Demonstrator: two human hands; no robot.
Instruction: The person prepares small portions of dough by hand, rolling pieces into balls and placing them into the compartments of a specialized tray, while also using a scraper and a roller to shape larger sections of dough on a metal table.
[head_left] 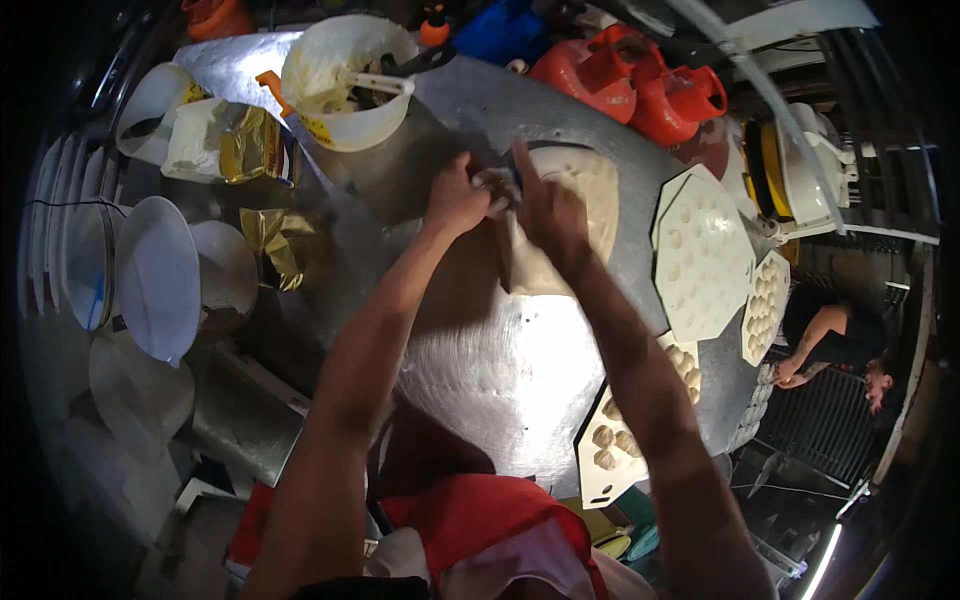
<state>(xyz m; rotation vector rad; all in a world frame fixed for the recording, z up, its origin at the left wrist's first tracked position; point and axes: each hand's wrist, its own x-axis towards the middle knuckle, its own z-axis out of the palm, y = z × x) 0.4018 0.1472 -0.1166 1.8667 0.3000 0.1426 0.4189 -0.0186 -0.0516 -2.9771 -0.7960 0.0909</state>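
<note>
A wide slab of pale dough (590, 195) lies on the metal table (470, 350) in front of me, its near-left edge cut or folded straight. My left hand (460, 203) is closed at the slab's left side, gripping something greyish and blurred between both hands. My right hand (553, 215) is over the dough's left part, with its index finger stretched forward and the other fingers curled. Beside that finger is a dark shape that I cannot make out. What the right fingers hold is hidden.
Pale trays (705, 250) with round lumps stand at the right; one nearer tray (612, 440) holds dough balls. Red gas cylinders (590, 80) are behind the table. A white bucket (345, 85), gold wrapper (285, 245) and white bowls (158, 275) are left. Another person (830, 335) works far right.
</note>
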